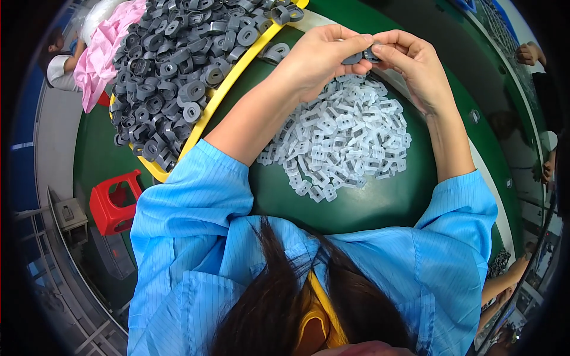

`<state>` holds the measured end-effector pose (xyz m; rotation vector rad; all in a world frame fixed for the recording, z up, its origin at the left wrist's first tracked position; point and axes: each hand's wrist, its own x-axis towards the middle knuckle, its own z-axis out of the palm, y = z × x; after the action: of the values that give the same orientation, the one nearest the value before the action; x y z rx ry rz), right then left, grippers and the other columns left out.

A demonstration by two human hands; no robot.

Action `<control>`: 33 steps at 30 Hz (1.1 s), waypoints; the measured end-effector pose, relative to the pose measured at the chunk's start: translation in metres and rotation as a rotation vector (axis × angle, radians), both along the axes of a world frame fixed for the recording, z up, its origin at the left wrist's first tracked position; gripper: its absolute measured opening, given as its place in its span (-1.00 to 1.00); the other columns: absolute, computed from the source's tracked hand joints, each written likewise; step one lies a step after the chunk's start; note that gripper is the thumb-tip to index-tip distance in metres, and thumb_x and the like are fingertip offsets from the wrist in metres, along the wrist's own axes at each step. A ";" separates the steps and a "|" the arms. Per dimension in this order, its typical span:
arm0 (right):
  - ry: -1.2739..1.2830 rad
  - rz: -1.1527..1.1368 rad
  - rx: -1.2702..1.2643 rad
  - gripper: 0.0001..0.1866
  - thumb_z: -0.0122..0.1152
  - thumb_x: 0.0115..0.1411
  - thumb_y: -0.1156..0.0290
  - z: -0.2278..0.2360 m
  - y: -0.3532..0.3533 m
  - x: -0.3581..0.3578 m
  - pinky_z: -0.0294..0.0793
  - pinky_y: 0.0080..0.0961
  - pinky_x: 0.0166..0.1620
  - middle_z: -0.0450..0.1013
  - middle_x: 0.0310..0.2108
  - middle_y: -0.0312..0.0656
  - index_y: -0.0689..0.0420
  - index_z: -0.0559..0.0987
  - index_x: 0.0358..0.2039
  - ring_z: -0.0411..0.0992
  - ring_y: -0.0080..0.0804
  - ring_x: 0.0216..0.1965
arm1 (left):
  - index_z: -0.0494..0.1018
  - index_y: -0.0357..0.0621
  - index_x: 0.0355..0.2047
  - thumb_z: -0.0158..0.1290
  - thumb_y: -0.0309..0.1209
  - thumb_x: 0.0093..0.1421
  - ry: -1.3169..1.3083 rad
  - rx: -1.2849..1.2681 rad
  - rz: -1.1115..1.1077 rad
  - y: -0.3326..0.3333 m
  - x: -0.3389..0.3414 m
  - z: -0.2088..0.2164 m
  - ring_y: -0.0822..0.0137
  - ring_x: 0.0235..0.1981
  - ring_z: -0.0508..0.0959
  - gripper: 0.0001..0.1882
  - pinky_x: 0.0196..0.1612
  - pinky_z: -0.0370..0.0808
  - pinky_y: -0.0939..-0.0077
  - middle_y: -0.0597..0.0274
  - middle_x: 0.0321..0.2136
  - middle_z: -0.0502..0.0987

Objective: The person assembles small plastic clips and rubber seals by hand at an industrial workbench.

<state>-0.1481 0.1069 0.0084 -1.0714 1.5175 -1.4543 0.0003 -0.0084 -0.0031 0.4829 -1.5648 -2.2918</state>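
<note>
My left hand [317, 62] and my right hand [414, 66] meet over the far side of the green table, both with fingers closed. Between their fingertips shows a dark grey plastic part [352, 59]; the fingers cover much of it, so I cannot tell whether it is one piece or two. Just below the hands lies a heap of small translucent white plastic clips [341, 139]. To the left, a yellow-rimmed tray [218, 98] is piled with dark grey oval plastic parts [172, 68]. A few like them [276, 53] rest outside it near my left wrist.
A red plastic stool [113, 204] stands at the left, beyond the table. Pink cloth [104, 56] hangs beside the tray, near a person [61, 64]. Past the pale strip [488, 172] on the right, other people's hands [530, 54] and arms [504, 282] show.
</note>
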 end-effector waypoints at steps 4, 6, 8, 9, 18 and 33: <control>0.193 -0.041 -0.057 -0.79 0.28 0.12 0.47 -0.003 -0.001 0.003 0.51 -0.67 -0.21 0.55 -0.38 -0.22 0.29 0.58 -0.24 0.51 -0.59 -0.37 | 0.47 -0.30 -0.22 0.06 -0.29 0.30 0.027 -0.004 0.034 0.003 -0.001 -0.004 0.50 -0.35 0.54 -0.73 -0.21 0.52 0.65 0.23 -0.36 0.54; 0.314 -0.075 -0.027 -0.77 0.29 0.11 0.47 0.001 0.000 0.005 0.49 -0.70 -0.21 0.55 -0.39 -0.24 0.29 0.58 -0.23 0.50 -0.62 -0.35 | 0.47 -0.30 -0.22 0.06 -0.29 0.30 0.004 -0.024 0.009 -0.002 0.001 -0.004 0.50 -0.36 0.54 -0.73 -0.22 0.52 0.66 0.24 -0.36 0.54; 0.279 0.011 -0.007 -0.78 0.30 0.11 0.47 0.008 0.001 -0.001 0.50 -0.69 -0.22 0.55 -0.40 -0.25 0.28 0.59 -0.24 0.50 -0.63 -0.35 | 0.46 -0.28 -0.19 0.07 -0.29 0.29 -0.028 -0.062 -0.050 -0.010 0.000 -0.005 0.51 -0.37 0.54 -0.74 -0.24 0.52 0.68 0.25 -0.35 0.53; 0.243 0.097 0.013 -0.80 0.30 0.11 0.46 0.011 0.002 -0.003 0.50 -0.67 -0.22 0.55 -0.41 -0.26 0.27 0.60 -0.26 0.50 -0.63 -0.36 | 0.46 -0.28 -0.19 0.07 -0.29 0.29 -0.026 -0.064 -0.050 -0.010 0.000 -0.005 0.51 -0.37 0.54 -0.74 -0.24 0.52 0.68 0.25 -0.35 0.53; 0.850 -0.265 -0.287 -0.81 0.24 0.12 0.48 0.010 -0.005 0.026 0.47 -0.60 -0.25 0.52 -0.40 -0.31 0.23 0.57 -0.24 0.47 -0.54 -0.38 | 0.47 -0.27 -0.19 0.08 -0.28 0.29 0.107 -0.049 -0.013 -0.012 -0.001 0.001 0.52 -0.33 0.54 -0.73 -0.20 0.52 0.70 0.25 -0.31 0.54; 0.265 -0.256 0.083 -0.73 0.25 0.13 0.33 -0.054 -0.003 -0.096 0.43 -0.59 -0.18 0.50 -0.39 -0.28 0.18 0.55 -0.18 0.44 -0.56 -0.30 | 0.42 -0.31 -0.10 0.07 -0.50 0.26 0.153 0.231 0.063 -0.026 -0.006 -0.012 0.33 -0.26 0.58 -0.78 -0.08 0.54 0.52 0.17 -0.28 0.54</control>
<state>-0.2437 0.1038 -0.0457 -1.0824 1.9458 -1.4456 -0.0059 -0.0344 -0.0148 0.3952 -1.2052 -2.4103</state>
